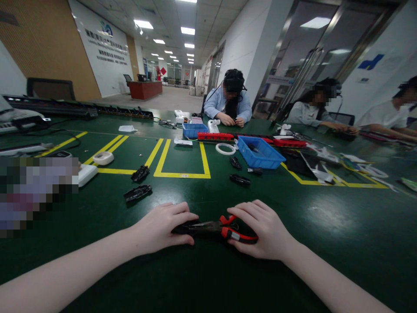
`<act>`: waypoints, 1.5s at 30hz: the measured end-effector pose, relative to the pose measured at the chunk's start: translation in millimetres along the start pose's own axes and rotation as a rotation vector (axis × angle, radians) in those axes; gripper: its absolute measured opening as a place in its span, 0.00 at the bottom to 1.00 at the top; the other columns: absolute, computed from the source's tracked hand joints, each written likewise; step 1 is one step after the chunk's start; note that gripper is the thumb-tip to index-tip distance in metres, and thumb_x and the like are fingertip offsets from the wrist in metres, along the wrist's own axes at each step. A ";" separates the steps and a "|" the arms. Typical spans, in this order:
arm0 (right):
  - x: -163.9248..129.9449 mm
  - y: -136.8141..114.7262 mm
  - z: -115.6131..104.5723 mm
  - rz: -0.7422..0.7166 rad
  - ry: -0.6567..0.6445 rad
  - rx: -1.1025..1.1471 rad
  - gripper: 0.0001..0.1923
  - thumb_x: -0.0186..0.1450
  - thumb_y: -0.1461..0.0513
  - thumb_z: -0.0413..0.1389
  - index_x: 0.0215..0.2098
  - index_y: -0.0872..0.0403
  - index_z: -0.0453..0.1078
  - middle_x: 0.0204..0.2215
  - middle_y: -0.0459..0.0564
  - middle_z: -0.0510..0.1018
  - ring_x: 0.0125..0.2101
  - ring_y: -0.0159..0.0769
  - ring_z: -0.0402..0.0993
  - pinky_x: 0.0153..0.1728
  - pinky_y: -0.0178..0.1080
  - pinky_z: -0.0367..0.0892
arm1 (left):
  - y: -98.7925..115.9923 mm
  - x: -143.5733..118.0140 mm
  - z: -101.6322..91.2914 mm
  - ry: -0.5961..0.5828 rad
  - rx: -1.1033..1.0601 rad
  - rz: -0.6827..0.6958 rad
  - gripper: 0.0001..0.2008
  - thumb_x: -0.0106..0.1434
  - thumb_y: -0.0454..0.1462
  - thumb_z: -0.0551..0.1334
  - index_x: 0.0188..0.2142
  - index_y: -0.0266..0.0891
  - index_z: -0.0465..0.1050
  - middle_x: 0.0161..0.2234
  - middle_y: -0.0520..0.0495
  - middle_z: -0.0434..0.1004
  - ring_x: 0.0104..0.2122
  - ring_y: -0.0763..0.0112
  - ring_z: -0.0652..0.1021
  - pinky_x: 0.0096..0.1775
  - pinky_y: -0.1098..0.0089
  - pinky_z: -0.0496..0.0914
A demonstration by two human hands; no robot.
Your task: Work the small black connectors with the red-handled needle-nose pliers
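Observation:
Wrapped around the red and black handles of a pair of needle-nose pliers (239,236) is my right hand (265,226). The handles are spread somewhat apart, and the long jaws point left. My left hand (164,228) grips a small black part (182,228) between thumb and fingers. The plier tips reach that part; whether they pinch it I cannot tell. Much of the part is hidden by my left hand. Beyond my left hand lie two black plastic pieces (138,194). Past the pliers rest another black piece (240,180) and a smaller one (235,162).
A blue bin (260,152) stands ahead to the right, with a white ring (225,149) beside it. Farther back are a smaller blue bin (194,130) and red strips (215,136). Yellow tape (182,175) marks the green table. Several people sit across and to the right.

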State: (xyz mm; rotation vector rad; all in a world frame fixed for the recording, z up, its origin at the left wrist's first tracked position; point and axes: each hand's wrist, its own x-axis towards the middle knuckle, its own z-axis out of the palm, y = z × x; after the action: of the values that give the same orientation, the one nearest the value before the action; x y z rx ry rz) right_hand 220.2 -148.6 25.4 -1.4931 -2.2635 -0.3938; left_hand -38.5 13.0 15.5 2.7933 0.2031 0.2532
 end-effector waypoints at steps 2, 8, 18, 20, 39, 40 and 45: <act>0.2 -0.2 -0.4 0.010 -0.010 -0.001 0.24 0.59 0.53 0.62 0.50 0.58 0.71 0.40 0.58 0.81 0.38 0.43 0.78 0.37 0.45 0.70 | 0.2 -0.2 -0.1 -0.002 0.000 0.002 0.21 0.67 0.46 0.64 0.56 0.43 0.69 0.45 0.47 0.74 0.38 0.65 0.77 0.38 0.67 0.69; 0.0 -0.7 -1.4 0.015 -0.010 0.003 0.24 0.60 0.52 0.61 0.51 0.57 0.71 0.40 0.58 0.81 0.38 0.43 0.78 0.37 0.45 0.70 | 1.6 0.1 -2.0 -0.012 0.006 0.017 0.19 0.69 0.47 0.61 0.55 0.42 0.70 0.43 0.47 0.74 0.38 0.64 0.77 0.37 0.66 0.69; -0.2 -0.3 0.2 0.006 -0.001 0.008 0.25 0.60 0.52 0.61 0.50 0.57 0.71 0.40 0.57 0.80 0.37 0.42 0.77 0.37 0.44 0.69 | 1.6 0.9 -1.6 -0.018 -0.005 0.029 0.18 0.69 0.47 0.62 0.53 0.41 0.71 0.40 0.48 0.76 0.38 0.63 0.77 0.38 0.66 0.67; -0.1 -0.4 0.0 0.008 -0.003 0.012 0.25 0.60 0.52 0.62 0.50 0.57 0.71 0.40 0.57 0.81 0.37 0.42 0.77 0.37 0.44 0.69 | 1.2 1.1 -2.0 -0.014 -0.013 0.032 0.18 0.69 0.47 0.61 0.53 0.41 0.71 0.40 0.48 0.76 0.38 0.64 0.77 0.39 0.66 0.67; -7.2 5.5 8.5 0.024 -0.020 0.053 0.26 0.60 0.51 0.61 0.52 0.56 0.70 0.42 0.56 0.80 0.38 0.41 0.76 0.38 0.44 0.69 | 1.1 0.6 -1.9 -0.022 -0.046 0.012 0.19 0.67 0.46 0.64 0.54 0.43 0.70 0.42 0.48 0.76 0.39 0.64 0.77 0.38 0.67 0.68; -7.2 5.6 8.6 0.023 -0.019 0.053 0.26 0.60 0.51 0.61 0.52 0.56 0.70 0.42 0.56 0.80 0.38 0.41 0.76 0.38 0.44 0.69 | 1.2 0.7 -2.0 -0.024 -0.046 0.012 0.19 0.67 0.46 0.64 0.54 0.43 0.70 0.42 0.48 0.76 0.39 0.64 0.77 0.38 0.67 0.68; -4.2 3.4 5.3 0.017 -0.017 0.032 0.26 0.60 0.51 0.61 0.51 0.56 0.71 0.41 0.56 0.80 0.38 0.41 0.76 0.38 0.44 0.69 | -0.1 0.7 -1.2 -0.010 -0.033 0.026 0.19 0.68 0.48 0.61 0.54 0.42 0.70 0.41 0.47 0.76 0.39 0.63 0.77 0.39 0.66 0.68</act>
State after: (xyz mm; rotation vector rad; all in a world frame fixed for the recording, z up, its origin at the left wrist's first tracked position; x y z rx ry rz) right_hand 223.9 -148.3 18.7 -1.5049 -2.2580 -0.3397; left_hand -38.1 13.5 16.6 2.7659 0.1590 0.2467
